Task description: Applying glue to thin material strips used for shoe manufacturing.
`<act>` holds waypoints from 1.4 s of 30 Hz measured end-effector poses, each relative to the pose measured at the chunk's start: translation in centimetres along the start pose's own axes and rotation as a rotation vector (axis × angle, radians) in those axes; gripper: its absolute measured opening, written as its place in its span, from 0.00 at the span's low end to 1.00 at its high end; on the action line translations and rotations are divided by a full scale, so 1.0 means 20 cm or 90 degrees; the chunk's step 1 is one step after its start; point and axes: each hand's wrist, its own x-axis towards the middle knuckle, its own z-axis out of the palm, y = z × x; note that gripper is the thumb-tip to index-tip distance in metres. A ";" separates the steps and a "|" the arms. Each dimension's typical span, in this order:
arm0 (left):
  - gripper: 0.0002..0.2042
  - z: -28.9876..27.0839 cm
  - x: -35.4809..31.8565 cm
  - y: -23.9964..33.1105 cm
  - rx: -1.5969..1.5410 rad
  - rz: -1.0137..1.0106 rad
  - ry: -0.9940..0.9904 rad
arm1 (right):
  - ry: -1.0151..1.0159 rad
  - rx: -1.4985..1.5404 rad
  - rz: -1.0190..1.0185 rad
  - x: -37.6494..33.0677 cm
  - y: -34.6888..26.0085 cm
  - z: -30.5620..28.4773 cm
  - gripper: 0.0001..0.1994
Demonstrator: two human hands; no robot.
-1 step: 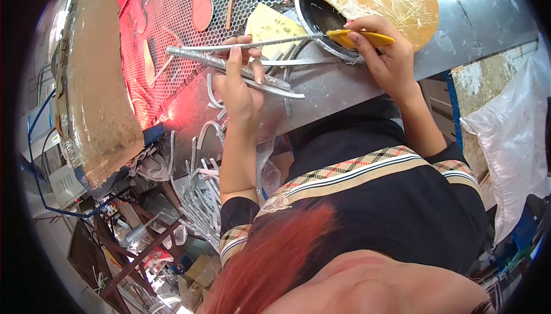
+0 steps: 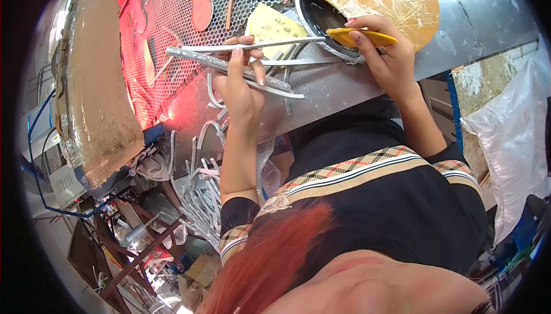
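The left forearm [image 2: 240, 153] rises almost straight up the view, its wrist [image 2: 244, 120] nearly in line with it. The left grip [image 2: 240, 91] is closed, with the thumb [image 2: 236, 64] extended forward and the fingers [image 2: 260, 73] bent, spread slightly apart. The right forearm [image 2: 426, 123] slants up and leftward from a bent elbow. The right grip [image 2: 392, 56] is held in a pinch, thumb below, forefinger above, both tips pointing left. The two grips are level and well apart.

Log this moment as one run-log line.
left hand: holds silvery strips | right hand: holds yellow tool | nearby: round container, metal table
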 end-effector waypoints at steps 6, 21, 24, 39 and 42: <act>0.10 0.03 -0.04 0.00 0.204 0.103 -0.091 | 0.140 0.102 0.115 0.01 -0.02 0.07 0.07; 0.09 0.05 0.08 0.05 0.202 0.216 -0.033 | 0.094 -0.040 -0.092 0.01 0.03 0.08 0.08; 0.09 0.13 0.13 0.12 0.237 0.272 0.001 | -0.003 -0.139 -0.138 0.01 0.02 0.06 0.08; 0.05 0.18 0.08 0.18 0.934 -0.006 -0.306 | 0.165 0.023 -0.016 -0.01 -0.02 0.07 0.09; 0.05 0.19 0.08 0.18 0.944 -0.008 -0.311 | 0.141 0.076 -0.065 0.02 0.00 0.13 0.08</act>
